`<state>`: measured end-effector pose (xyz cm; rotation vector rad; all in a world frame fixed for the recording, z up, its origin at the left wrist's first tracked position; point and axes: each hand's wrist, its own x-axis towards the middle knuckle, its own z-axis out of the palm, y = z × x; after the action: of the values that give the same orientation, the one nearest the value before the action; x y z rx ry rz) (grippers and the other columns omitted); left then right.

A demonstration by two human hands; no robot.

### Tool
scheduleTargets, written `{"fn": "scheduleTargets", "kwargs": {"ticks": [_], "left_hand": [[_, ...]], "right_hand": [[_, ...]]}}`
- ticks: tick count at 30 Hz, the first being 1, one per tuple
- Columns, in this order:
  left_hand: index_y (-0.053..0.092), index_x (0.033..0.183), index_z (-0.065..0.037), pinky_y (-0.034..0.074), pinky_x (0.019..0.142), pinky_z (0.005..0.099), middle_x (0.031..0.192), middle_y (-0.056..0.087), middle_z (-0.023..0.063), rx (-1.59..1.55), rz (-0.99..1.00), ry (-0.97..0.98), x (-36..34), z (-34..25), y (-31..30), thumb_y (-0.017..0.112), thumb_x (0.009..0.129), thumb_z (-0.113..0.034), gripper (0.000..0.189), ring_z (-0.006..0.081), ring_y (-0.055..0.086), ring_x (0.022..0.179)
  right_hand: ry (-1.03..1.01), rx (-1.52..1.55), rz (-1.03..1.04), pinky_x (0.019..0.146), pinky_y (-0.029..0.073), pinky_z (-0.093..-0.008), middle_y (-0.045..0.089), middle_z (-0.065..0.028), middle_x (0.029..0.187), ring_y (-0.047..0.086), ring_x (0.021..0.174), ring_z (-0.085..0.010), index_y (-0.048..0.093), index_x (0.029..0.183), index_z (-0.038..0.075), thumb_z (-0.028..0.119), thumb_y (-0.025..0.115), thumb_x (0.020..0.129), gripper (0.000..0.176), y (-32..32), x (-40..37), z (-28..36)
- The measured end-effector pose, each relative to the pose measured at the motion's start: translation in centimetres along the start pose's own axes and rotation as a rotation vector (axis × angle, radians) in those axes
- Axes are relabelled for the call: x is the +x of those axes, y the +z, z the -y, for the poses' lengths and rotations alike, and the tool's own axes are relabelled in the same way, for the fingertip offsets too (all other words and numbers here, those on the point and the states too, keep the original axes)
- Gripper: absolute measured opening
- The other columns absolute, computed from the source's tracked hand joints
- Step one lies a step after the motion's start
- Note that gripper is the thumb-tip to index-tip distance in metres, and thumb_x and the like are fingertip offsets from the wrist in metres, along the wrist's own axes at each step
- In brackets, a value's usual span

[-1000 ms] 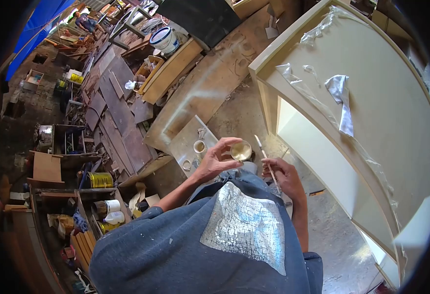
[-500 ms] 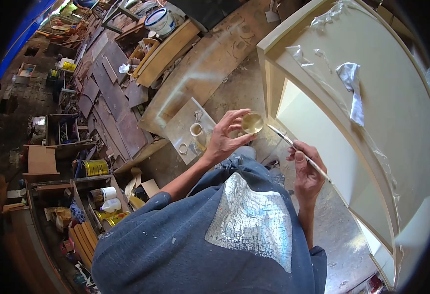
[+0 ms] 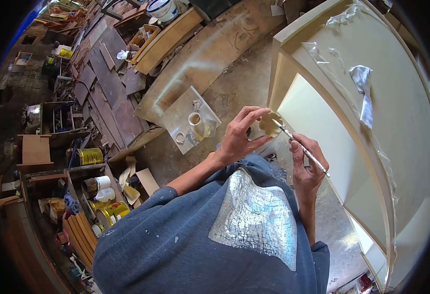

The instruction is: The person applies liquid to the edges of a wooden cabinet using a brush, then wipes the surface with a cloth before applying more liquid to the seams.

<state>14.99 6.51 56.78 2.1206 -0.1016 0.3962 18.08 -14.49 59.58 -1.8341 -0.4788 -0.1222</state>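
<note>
- Pale furniture piece (image 3: 401, 83): fills your right side. The rear end of the brush overlaps its curved edge in this view; actual gap unclear. A wide elbow or handle swing could knock or smear it.
- Brown board (image 3: 207, 54): lies ahead of you, well apart from both hands.
- Pale sheet (image 3: 172, 117): past your left hand, bearing a standing cup (image 3: 195, 119) and a small ring (image 3: 180, 138). A stray foot could upset the cup.
- White cloth (image 3: 362, 90): lies on the furniture piece, near crumpled plastic film (image 3: 342, 19).
- Right hand (image 3: 309, 164): thumb and fingers pinched on the brush (image 3: 311, 157). Loose pinch, handle could roll.
- Left hand (image 3: 237, 134): fingers and thumb clamped around the small cup (image 3: 270, 126), in front of you. Tilting could spill its contents.
- Brush tip (image 3: 276, 123): at the small cup's mouth; contact unclear. Pressing hard could tip it.
</note>
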Motion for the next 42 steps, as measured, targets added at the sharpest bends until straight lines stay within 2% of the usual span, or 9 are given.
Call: {"fn": "scheduleTargets", "kwargs": {"ticks": [4,7,10,11,16,20,29,37,42], "left_hand": [[0.060,0.138,-0.010,0.057,0.092,0.0368,0.128,0.063,0.0114,0.050,-0.004,0.007,-0.1,0.1,-0.2,0.089,0.074,-0.007,0.070,0.0258,0.065,0.111],[0.060,0.138,-0.010,0.057,0.092,0.0370,0.127,0.062,0.0117,0.055,-0.003,0.000,-0.2,0.0,-0.4,0.089,0.073,-0.006,0.071,0.0261,0.064,0.110],[0.059,0.139,-0.009,0.057,0.092,0.0372,0.127,0.061,0.0125,0.017,-0.016,0.023,-0.2,0.3,-0.4,0.088,0.073,-0.005,0.071,0.0266,0.064,0.109],[0.059,0.139,-0.009,0.057,0.094,0.0371,0.127,0.061,0.0130,-0.010,0.010,-0.035,-0.1,0.4,-0.7,0.087,0.074,-0.003,0.071,0.0274,0.063,0.112],[0.058,0.141,-0.009,0.055,0.100,0.0382,0.129,0.060,0.0132,-0.053,0.030,-0.037,-0.2,0.2,-1.1,0.085,0.075,-0.003,0.072,0.0282,0.063,0.118],[0.057,0.142,-0.010,0.054,0.102,0.0388,0.131,0.060,0.0133,-0.087,0.051,-0.036,0.0,0.4,-1.1,0.085,0.076,-0.004,0.072,0.0281,0.063,0.119],[0.057,0.142,-0.010,0.054,0.103,0.0383,0.132,0.059,0.0129,-0.082,0.070,-0.039,-0.4,0.9,-0.5,0.085,0.077,-0.006,0.071,0.0273,0.062,0.120],[0.056,0.144,-0.010,0.054,0.099,0.0376,0.132,0.060,0.0119,-0.094,0.100,-0.064,-0.2,0.7,-0.6,0.087,0.078,-0.009,0.072,0.0252,0.062,0.119],[0.057,0.144,-0.010,0.054,0.098,0.0375,0.134,0.061,0.0115,-0.133,0.107,-0.090,0.0,0.7,-0.5,0.087,0.079,-0.010,0.071,0.0236,0.062,0.119]], "right_hand": [[0.018,-0.013,0.019,0.074,0.057,-0.0342,0.075,-0.0129,0.098,0.071,0.084,-0.0224,0.073,0.109,0.001,0.004,0.072,0.095,0.015,0.3,0.0,-0.2],[0.123,0.160,-0.062,0.072,0.057,-0.0291,0.072,-0.0114,0.094,0.068,0.080,-0.0157,0.071,0.110,-0.005,0.008,0.067,0.101,0.016,0.3,-0.4,-0.2],[0.294,0.394,-0.136,0.073,0.058,-0.0296,0.071,-0.0112,0.092,0.068,0.080,-0.0155,0.070,0.110,-0.006,0.009,0.064,0.102,0.018,0.1,-0.2,-0.2],[0.315,0.406,-0.147,0.073,0.058,-0.0297,0.071,-0.0111,0.091,0.068,0.079,-0.0150,0.069,0.111,-0.006,0.011,0.063,0.102,0.019,0.4,0.1,-0.6],[0.375,0.411,-0.192,0.070,0.060,-0.0299,0.070,-0.0099,0.088,0.068,0.079,-0.0143,0.070,0.112,-0.003,0.013,0.063,0.102,0.020,0.4,0.4,-1.1],[0.407,0.427,-0.224,0.065,0.061,-0.0291,0.070,-0.0092,0.086,0.068,0.073,-0.0136,0.071,0.106,-0.001,0.019,0.068,0.102,0.021,0.4,0.5,-1.8],[0.417,0.407,-0.291,0.062,0.060,-0.0285,0.069,-0.0078,0.084,0.068,0.072,-0.0133,0.071,0.102,0.000,0.023,0.069,0.102,0.024,-0.3,0.0,-2.6],[0.404,0.437,-0.276,0.064,0.061,-0.0291,0.068,-0.0068,0.087,0.068,0.075,-0.0136,0.071,0.103,0.000,0.022,0.069,0.102,0.022,-0.9,-0.3,-2.1],[0.332,0.434,-0.092,0.073,0.060,-0.0304,0.068,-0.0063,0.094,0.068,0.081,-0.0139,0.070,0.106,-0.001,0.015,0.067,0.102,0.017,-1.4,-0.2,-2.4]]}}
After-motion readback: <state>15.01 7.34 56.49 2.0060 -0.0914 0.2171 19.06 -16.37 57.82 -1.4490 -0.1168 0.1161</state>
